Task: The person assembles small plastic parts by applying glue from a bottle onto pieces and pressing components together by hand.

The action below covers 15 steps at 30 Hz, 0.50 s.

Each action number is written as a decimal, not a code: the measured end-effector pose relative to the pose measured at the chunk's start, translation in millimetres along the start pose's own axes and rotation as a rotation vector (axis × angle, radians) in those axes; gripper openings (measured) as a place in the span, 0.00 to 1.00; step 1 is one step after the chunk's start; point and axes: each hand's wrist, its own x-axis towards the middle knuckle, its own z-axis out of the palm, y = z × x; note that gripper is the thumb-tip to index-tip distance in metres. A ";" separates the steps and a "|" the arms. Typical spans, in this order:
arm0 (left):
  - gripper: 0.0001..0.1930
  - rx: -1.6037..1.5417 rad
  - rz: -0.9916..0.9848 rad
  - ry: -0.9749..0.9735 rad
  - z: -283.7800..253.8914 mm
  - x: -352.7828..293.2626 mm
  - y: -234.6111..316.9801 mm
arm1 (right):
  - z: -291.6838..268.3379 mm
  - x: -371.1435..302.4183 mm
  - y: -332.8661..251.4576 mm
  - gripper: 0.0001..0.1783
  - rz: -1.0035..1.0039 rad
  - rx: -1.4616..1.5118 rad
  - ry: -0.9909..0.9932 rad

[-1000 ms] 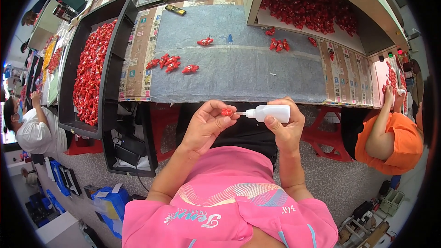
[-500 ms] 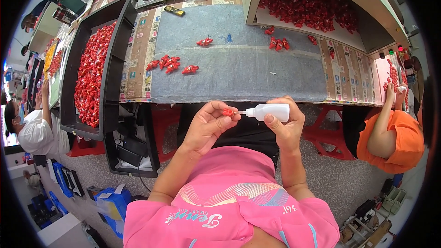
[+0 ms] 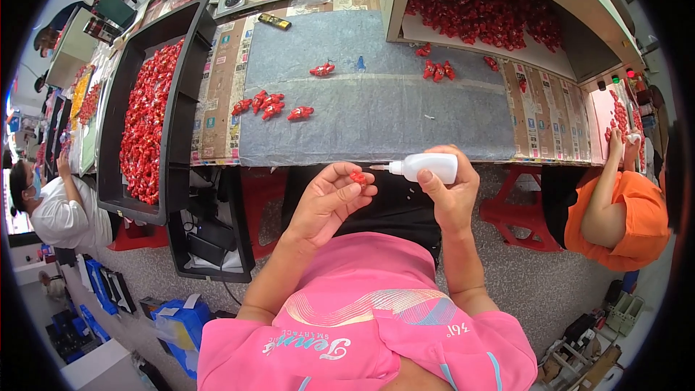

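Observation:
Between the thumb and fingers of my left hand (image 3: 329,199) is a small red plastic piece (image 3: 357,178). My right hand (image 3: 455,192) is wrapped round a white squeeze bottle (image 3: 428,168) lying sideways, its thin nozzle pointing left. The nozzle tip is just above and right of the red piece, apart from it. Both hands are in front of the table's near edge. On the grey-blue mat (image 3: 376,119) beyond them lie a cluster of red pieces (image 3: 269,103), a single piece (image 3: 300,113) and another farther back (image 3: 322,69).
A black crate (image 3: 177,108) full of red pieces stands at the left. An open-fronted box (image 3: 394,0) with a red heap is at the back right. A lighter (image 3: 275,21) lies on the mat's far left corner. People sit on either side, one in an orange shirt (image 3: 615,221).
The bottle's nozzle has drawn away from the red piece and now sits slightly higher. My left fingers have turned the piece more upright.

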 end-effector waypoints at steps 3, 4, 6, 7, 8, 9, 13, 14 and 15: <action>0.11 -0.021 -0.006 -0.012 1.3 0.4 0.6 | 6.5 15.1 7.0 0.18 0.045 -0.006 0.004; 0.11 -0.031 0.006 -0.005 1.2 -0.3 1.0 | 11.9 22.9 10.0 0.18 0.039 -0.004 -0.009; 0.11 0.009 0.047 0.025 2.9 -3.2 1.1 | 21.1 41.3 12.3 0.18 -0.107 -0.191 -0.075; 0.11 0.036 0.064 0.038 4.3 -4.2 0.4 | 23.7 50.7 14.1 0.18 -0.201 -0.291 -0.098; 0.10 0.065 0.083 0.053 5.1 -5.1 0.7 | 27.9 58.1 16.8 0.19 -0.295 -0.389 -0.121; 0.10 0.070 0.077 0.029 5.4 -5.9 0.6 | 32.5 61.5 20.6 0.19 -0.306 -0.399 -0.102; 0.10 0.054 0.091 0.032 3.1 -7.1 0.1 | 45.9 76.5 28.8 0.19 -0.173 -0.247 -0.156; 0.10 0.040 0.094 0.038 1.3 -7.9 -0.4 | 47.6 77.8 28.4 0.20 -0.174 -0.263 -0.168; 0.11 0.029 0.089 0.042 0.3 -8.1 -0.7 | 47.8 78.7 27.0 0.20 -0.164 -0.289 -0.189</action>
